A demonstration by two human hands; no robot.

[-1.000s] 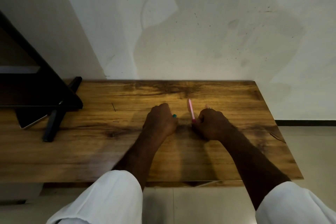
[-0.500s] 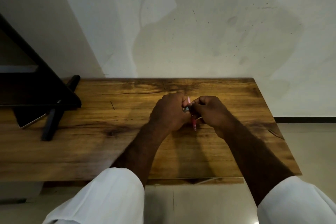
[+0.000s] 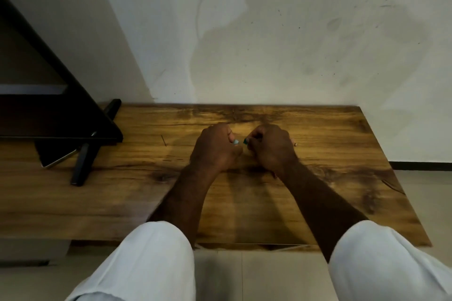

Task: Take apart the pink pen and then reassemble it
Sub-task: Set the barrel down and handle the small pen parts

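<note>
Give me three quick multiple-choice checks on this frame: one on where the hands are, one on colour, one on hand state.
1. Where are the two hands?
A. Over the middle of the wooden table
B. On the floor
C. On the black stand

2. What colour is the small piece at the right hand's fingertips?
A. Yellow
B. Dark green
C. Orange

3. How are the hands?
A. Both flat, palms down
B. One out of view
C. Both curled closed on small parts

Key: 1 A, the left hand and right hand sit mid wooden table; 2 B, the small piece looks dark green; 3 C, both fists pinch something.
</note>
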